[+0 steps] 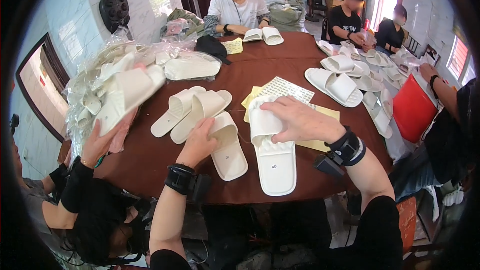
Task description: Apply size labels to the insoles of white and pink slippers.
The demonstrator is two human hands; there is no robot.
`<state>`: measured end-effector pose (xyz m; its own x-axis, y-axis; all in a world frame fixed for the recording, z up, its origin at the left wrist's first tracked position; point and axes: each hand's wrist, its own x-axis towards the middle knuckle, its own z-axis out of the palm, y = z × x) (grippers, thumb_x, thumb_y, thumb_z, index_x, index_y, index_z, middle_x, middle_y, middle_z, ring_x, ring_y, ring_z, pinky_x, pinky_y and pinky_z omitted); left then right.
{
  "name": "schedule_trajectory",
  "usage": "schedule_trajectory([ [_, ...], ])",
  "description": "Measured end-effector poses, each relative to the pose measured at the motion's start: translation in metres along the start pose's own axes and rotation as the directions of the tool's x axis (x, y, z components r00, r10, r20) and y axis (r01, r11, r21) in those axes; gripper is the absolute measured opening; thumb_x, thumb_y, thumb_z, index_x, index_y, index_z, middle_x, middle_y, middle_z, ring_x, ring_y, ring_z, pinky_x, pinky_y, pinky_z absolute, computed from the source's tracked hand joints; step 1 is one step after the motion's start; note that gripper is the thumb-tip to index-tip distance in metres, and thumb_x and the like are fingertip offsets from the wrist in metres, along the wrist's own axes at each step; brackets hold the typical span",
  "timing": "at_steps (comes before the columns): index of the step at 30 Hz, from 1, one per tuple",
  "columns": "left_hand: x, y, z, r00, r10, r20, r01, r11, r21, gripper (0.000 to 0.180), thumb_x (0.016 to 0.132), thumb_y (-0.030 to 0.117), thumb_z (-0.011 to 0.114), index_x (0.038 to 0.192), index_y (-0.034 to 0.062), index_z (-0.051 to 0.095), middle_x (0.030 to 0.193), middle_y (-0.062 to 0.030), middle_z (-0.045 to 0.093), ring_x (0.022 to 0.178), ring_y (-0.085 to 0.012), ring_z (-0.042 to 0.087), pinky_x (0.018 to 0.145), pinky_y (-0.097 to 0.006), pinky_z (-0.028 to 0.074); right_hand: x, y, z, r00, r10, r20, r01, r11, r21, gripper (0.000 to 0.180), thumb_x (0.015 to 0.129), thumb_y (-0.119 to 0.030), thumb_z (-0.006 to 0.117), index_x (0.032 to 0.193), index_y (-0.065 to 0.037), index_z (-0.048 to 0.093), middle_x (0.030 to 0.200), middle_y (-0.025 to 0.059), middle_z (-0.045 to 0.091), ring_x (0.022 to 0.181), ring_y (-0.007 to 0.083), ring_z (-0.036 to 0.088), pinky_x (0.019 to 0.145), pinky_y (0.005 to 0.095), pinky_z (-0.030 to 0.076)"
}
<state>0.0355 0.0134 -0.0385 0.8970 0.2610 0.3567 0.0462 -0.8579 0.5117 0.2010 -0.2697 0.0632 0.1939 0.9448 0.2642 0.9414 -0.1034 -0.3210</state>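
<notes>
My left hand [197,142] is closed at the strap side of a white slipper [229,160], whose heel points toward me. Just right of it, my right hand [300,122] grips another white slipper [275,170] over its strap, with the thumb at the strap's opening. Both slippers carry a small printed mark on the footbed. Beyond my left hand a pair of cream slippers [187,117] lies side by side. Behind my right hand are a sheet of small stickers [286,90] and a yellow sheet [327,115], partly covered by my hand and the slipper.
On the brown table [250,72], bagged slippers [115,60] pile up at the left, where a neighbour's hand [102,145] holds a large slipper [127,95]. More slippers [337,85] line the right side near a red object [414,102]. A person [240,10] handles slippers at the far edge.
</notes>
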Motion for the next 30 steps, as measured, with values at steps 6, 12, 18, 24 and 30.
schedule_trajectory([
  [6,0.002,-0.001,0.001,1.000,0.014,0.016,-0.014,1.000,0.011,0.055,0.078,-0.003,0.052,0.133,-0.0035,0.053,0.132,-0.0250,0.056,0.122,-0.0442,0.054,0.104,-0.045,0.045,-0.020,-0.003,-0.022,0.996,0.065,-0.065,-0.067,0.997,-0.041,0.076,0.072,-0.032,0.080,0.135,0.000,0.052,0.118,0.0219,0.059,0.119,0.0384,0.052,0.103,0.0429,0.043],
  [12,-0.009,0.030,0.003,0.996,0.005,0.093,0.006,0.993,-0.117,0.059,0.077,0.001,0.058,0.136,-0.0003,0.052,0.127,-0.0247,0.056,0.117,-0.0416,0.056,0.101,-0.042,0.047,-0.031,0.004,-0.029,0.959,0.181,-0.220,-0.175,0.984,0.047,0.071,0.071,-0.032,0.083,0.131,-0.005,0.056,0.117,0.0195,0.057,0.115,0.0363,0.053,0.099,0.0425,0.045],
  [18,-0.026,0.077,-0.006,0.953,-0.139,0.267,0.182,0.973,-0.142,0.075,0.076,0.023,0.075,0.143,0.0050,0.046,0.119,-0.0217,0.053,0.108,-0.0385,0.059,0.094,-0.041,0.051,-0.035,0.012,-0.021,0.860,0.410,-0.303,-0.386,0.912,0.139,0.077,0.073,-0.048,0.079,0.130,-0.002,0.058,0.117,0.0233,0.057,0.113,0.0391,0.052,0.099,0.0442,0.045],
  [24,-0.036,0.107,-0.002,0.974,-0.189,0.127,0.184,0.982,0.051,0.083,0.076,0.035,0.079,0.145,0.0080,0.041,0.117,-0.0227,0.052,0.102,-0.0437,0.061,0.087,-0.048,0.053,-0.036,0.018,0.008,0.856,0.438,-0.275,-0.448,0.894,0.029,0.083,0.076,-0.055,0.074,0.131,0.003,0.056,0.119,0.0293,0.054,0.118,0.0412,0.046,0.098,0.0479,0.044],
  [30,-0.049,0.113,0.003,0.982,-0.187,0.029,0.184,0.979,0.086,0.080,0.076,0.034,0.079,0.142,0.0084,0.042,0.114,-0.0215,0.054,0.102,-0.0441,0.061,0.084,-0.050,0.054,-0.036,0.020,0.020,0.877,0.453,-0.161,-0.449,0.891,0.064,0.081,0.076,-0.053,0.077,0.136,-0.003,0.053,0.118,0.0247,0.056,0.116,0.0416,0.050,0.102,0.0457,0.043],
])
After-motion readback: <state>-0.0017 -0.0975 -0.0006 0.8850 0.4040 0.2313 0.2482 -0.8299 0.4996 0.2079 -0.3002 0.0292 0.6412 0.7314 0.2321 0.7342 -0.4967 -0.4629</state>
